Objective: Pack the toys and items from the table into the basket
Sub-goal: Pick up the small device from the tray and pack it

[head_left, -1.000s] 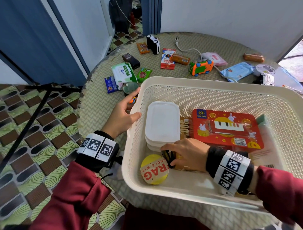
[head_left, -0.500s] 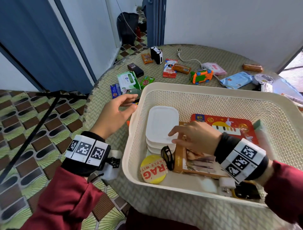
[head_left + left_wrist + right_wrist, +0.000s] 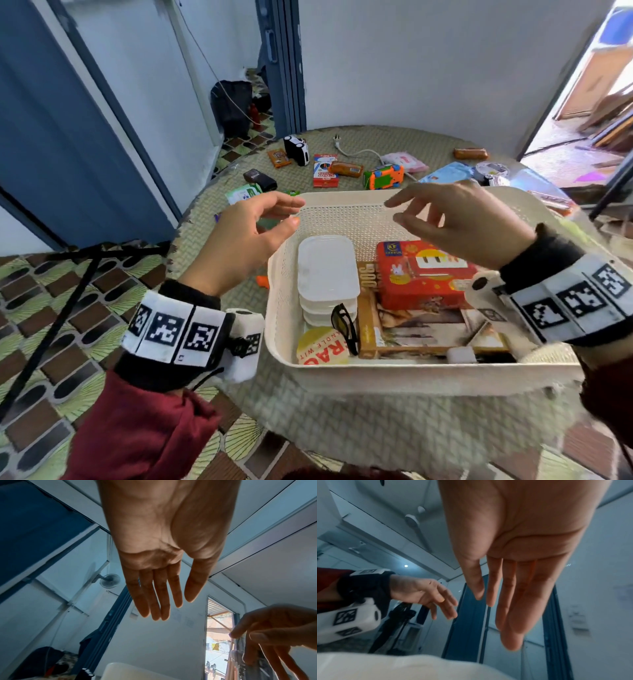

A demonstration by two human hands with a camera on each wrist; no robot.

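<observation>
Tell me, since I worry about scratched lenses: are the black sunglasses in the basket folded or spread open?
Folded, as far as shows. The sunglasses stand on edge between the stacked white containers and a brown box, with no arm sticking out.

A home room — woven round table (image 3: 359, 428), patterned floor tiles (image 3: 51, 325), wall fan (image 3: 109, 580).

The right hand (image 3: 459, 222) hides part of the red toy box (image 3: 424, 277). The left hand (image 3: 246, 236) covers packets on the counter (image 3: 376, 445). The basket (image 3: 411, 373) is blurred along its near rim.

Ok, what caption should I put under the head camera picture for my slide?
Both empty hands, left hand and right hand, hover over the half-packed basket, toys waiting on the table.
</observation>
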